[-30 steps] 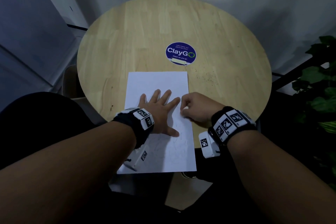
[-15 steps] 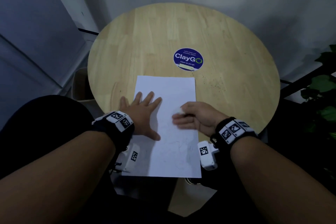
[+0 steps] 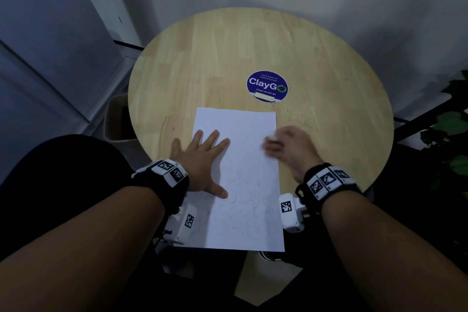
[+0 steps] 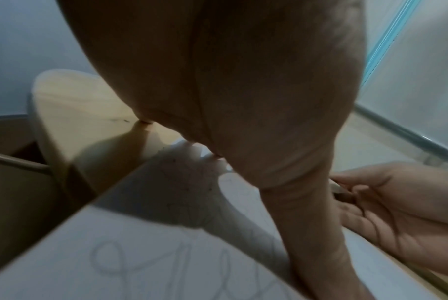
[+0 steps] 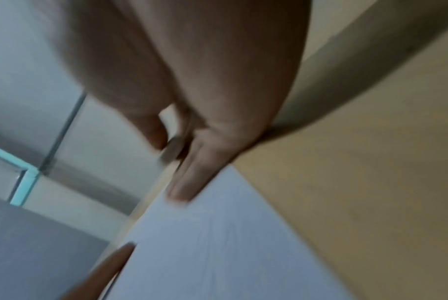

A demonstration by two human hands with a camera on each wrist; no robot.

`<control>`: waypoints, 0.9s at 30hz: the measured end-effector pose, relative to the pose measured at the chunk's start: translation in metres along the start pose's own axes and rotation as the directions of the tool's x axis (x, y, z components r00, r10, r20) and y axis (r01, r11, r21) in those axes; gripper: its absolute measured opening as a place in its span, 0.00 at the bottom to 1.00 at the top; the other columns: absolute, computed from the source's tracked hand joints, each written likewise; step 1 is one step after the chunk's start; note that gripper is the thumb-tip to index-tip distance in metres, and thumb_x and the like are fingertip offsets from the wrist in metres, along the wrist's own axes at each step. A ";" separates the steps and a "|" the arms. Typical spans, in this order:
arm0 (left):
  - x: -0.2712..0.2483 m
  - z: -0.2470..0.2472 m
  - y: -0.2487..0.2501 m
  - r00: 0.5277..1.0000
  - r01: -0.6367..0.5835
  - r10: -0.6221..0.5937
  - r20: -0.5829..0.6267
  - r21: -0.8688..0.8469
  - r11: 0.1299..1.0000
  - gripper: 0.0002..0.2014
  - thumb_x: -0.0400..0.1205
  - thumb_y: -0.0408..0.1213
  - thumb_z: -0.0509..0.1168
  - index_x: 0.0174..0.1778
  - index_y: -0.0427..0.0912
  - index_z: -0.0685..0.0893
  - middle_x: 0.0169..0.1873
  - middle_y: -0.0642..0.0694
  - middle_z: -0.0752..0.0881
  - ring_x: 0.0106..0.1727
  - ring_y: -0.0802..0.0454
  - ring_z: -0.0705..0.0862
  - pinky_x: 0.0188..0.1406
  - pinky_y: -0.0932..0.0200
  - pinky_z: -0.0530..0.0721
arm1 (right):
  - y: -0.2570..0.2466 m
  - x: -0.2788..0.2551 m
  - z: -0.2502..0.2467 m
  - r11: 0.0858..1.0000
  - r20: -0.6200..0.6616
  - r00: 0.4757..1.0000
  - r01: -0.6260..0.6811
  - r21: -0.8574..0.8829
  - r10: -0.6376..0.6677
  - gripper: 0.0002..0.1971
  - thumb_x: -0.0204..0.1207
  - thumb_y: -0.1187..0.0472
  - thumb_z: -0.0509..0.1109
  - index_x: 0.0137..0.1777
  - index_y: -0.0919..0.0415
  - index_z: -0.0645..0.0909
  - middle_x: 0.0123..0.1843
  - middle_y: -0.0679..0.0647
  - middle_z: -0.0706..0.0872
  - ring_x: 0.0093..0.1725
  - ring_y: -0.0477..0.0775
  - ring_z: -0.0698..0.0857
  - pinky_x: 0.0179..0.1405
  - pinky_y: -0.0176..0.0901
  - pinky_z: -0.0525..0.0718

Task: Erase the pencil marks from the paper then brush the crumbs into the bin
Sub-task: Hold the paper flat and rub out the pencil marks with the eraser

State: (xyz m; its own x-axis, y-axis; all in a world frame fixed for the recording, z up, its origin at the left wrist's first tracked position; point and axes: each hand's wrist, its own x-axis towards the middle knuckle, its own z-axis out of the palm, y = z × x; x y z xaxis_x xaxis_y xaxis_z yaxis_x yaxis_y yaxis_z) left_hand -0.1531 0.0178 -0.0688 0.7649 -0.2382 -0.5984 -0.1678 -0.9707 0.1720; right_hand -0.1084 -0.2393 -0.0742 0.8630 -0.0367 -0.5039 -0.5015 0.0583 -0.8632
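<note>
Paper (image 3: pixel 238 175) with faint pencil marks (image 3: pixel 243 200) lies on the round wooden table (image 3: pixel 202 63) — near the front edge. Left hand (image 3: pixel 202 162) lies flat on it, fingers spread, while the right hand (image 3: pixel 291 149) — blurry — pinches a small white eraser (image 3: pixel 273 137) at the paper's right edge.

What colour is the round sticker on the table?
Dark blue with white "ClayGo" lettering; the sticker shows best in the head view.

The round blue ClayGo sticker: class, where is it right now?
In the head view, the round blue ClayGo sticker lies on the round wooden table, just beyond the white paper sheet's far right corner.
</note>
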 end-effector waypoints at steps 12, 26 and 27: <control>0.000 -0.012 0.014 0.992 -0.080 0.080 -0.100 0.002 0.997 0.59 0.72 0.79 0.69 0.91 0.68 0.40 0.92 0.56 0.31 0.92 0.43 0.29 0.86 0.21 0.36 | -0.039 -0.027 -0.018 0.919 0.059 0.985 0.171 -0.355 -0.161 0.06 0.84 0.61 0.74 0.44 0.56 0.88 0.35 0.54 0.88 0.33 0.58 0.80 0.32 0.51 0.74; 0.007 0.014 0.006 0.996 -0.041 0.044 -0.075 0.032 0.999 0.62 0.65 0.90 0.58 0.85 0.76 0.26 0.87 0.57 0.21 0.88 0.40 0.21 0.80 0.15 0.31 | -0.004 -0.028 0.028 0.605 0.212 0.972 0.230 -0.762 -0.103 0.04 0.84 0.59 0.73 0.47 0.54 0.83 0.41 0.63 0.91 0.35 0.60 0.87 0.38 0.52 0.86; 0.007 0.013 0.006 0.997 -0.039 0.041 -0.071 0.034 0.999 0.62 0.64 0.90 0.58 0.85 0.76 0.26 0.88 0.57 0.21 0.88 0.39 0.21 0.80 0.15 0.32 | -0.004 -0.027 0.027 0.584 0.224 0.969 0.242 -0.775 -0.105 0.05 0.83 0.59 0.74 0.46 0.53 0.83 0.41 0.63 0.91 0.39 0.63 0.89 0.39 0.52 0.86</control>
State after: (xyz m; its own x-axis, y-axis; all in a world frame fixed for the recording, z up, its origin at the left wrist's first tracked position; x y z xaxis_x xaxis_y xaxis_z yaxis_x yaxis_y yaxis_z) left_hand -0.1570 0.0097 -0.0825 0.7993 -0.2755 -0.5340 -0.2188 -0.9611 0.1683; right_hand -0.1281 -0.2116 -0.0561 0.9024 0.1818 -0.3908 -0.1312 -0.7478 -0.6509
